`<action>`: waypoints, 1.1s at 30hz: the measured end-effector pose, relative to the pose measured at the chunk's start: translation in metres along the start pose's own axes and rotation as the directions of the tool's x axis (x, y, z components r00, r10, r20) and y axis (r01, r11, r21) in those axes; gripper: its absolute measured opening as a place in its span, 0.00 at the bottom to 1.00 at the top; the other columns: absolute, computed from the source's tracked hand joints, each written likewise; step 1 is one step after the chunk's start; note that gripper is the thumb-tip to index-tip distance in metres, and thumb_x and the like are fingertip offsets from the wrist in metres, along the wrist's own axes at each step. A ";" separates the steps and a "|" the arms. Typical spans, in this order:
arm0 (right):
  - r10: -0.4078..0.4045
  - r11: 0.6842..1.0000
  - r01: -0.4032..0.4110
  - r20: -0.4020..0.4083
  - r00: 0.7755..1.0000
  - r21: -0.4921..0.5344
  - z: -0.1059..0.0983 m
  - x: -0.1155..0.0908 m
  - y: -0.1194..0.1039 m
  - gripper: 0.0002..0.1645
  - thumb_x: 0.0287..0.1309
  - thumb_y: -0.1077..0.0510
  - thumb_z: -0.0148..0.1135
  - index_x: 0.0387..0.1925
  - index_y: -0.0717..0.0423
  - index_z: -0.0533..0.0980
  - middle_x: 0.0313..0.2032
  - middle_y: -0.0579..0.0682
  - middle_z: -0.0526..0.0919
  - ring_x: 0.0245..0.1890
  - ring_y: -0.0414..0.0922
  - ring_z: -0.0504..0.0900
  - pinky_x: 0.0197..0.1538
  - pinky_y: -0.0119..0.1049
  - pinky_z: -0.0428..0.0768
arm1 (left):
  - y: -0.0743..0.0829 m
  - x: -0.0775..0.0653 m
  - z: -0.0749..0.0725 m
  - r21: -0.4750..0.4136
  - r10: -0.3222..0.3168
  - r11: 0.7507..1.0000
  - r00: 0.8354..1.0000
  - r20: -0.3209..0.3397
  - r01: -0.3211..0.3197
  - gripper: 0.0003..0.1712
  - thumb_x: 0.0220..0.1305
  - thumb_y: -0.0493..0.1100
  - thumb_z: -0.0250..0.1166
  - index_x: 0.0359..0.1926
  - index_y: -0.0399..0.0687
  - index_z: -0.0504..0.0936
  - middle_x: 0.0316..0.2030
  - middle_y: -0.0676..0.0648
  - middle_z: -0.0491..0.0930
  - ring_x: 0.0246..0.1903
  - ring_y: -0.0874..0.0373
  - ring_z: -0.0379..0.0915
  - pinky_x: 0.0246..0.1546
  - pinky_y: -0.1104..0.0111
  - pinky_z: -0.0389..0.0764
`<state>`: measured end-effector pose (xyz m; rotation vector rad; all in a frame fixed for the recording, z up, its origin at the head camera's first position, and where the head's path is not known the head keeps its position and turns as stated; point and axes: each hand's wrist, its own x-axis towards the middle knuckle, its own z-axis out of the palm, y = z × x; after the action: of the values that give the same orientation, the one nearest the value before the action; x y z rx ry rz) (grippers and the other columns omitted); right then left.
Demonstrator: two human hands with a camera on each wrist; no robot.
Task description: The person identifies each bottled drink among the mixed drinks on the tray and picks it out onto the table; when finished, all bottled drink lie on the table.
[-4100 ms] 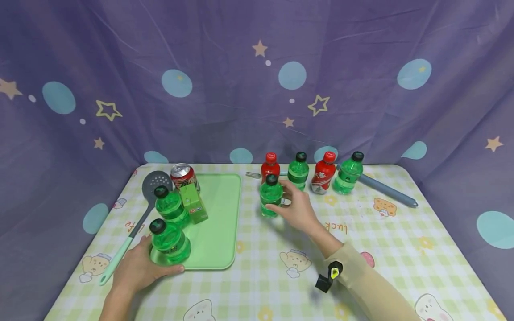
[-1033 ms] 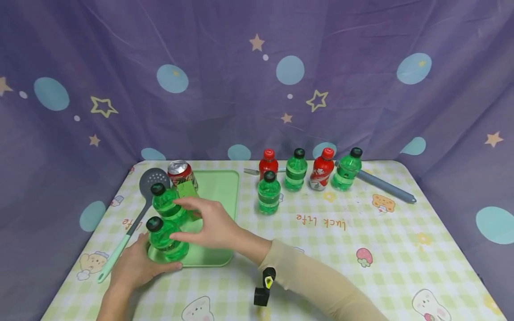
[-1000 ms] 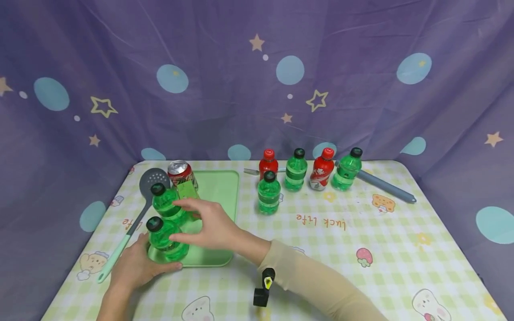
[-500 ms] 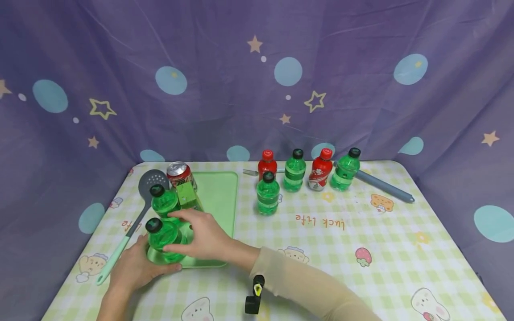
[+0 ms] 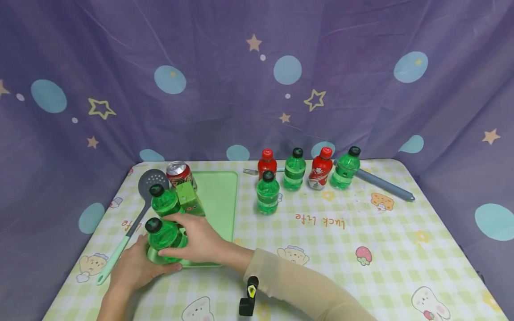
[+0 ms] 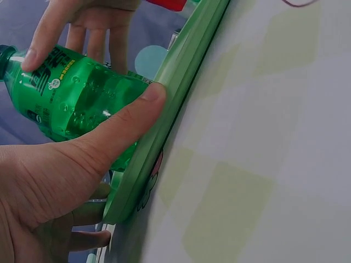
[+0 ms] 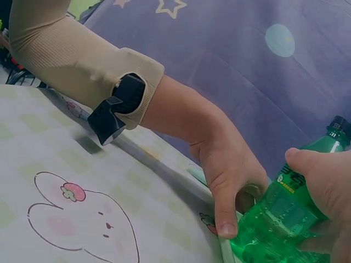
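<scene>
Toward the left edge of the counter (image 5: 401, 276), the person's left hand (image 5: 134, 265) is clasping the near left corner of a light-green plastic tray (image 5: 218, 196), thumb lying along the near rim. The right hand (image 5: 202, 238) is curving its thumb and fingers around a black-capped, clear green plastic bottle (image 5: 163, 238), which is standing in that corner. The grip is looking complete, lifting seemingly not yet begun. Beyond, a matching bottle (image 5: 162, 203), a small green carton (image 5: 190, 200) and a red metal can (image 5: 182, 176) are crowding the tray's left side. Toward the counter's far edge, three more green bottles (image 5: 267, 196) and two red bottles (image 5: 320, 171) are standing off the tray, no hand touching them.

Right hand (image 5: 199, 238) near left hand (image 5: 137, 264)
</scene>
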<state>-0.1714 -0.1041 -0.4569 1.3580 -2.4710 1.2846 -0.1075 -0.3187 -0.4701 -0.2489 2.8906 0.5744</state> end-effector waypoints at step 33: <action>0.101 0.995 -0.100 -0.053 0.993 0.020 -0.096 -0.017 -0.020 0.43 0.61 0.40 0.78 0.73 0.46 0.74 0.67 0.44 0.84 0.57 0.37 0.89 0.54 0.22 0.85 | 0.000 0.004 0.001 0.043 -0.023 0.999 0.999 0.040 0.022 0.90 0.33 0.86 0.77 0.84 0.37 0.49 0.78 0.20 0.55 0.69 0.15 0.61 0.61 0.28 0.74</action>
<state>-0.1778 -0.0329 -0.3878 1.1992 -2.5273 1.3460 -0.1108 -0.3191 -0.4714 -0.2607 2.8540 0.5079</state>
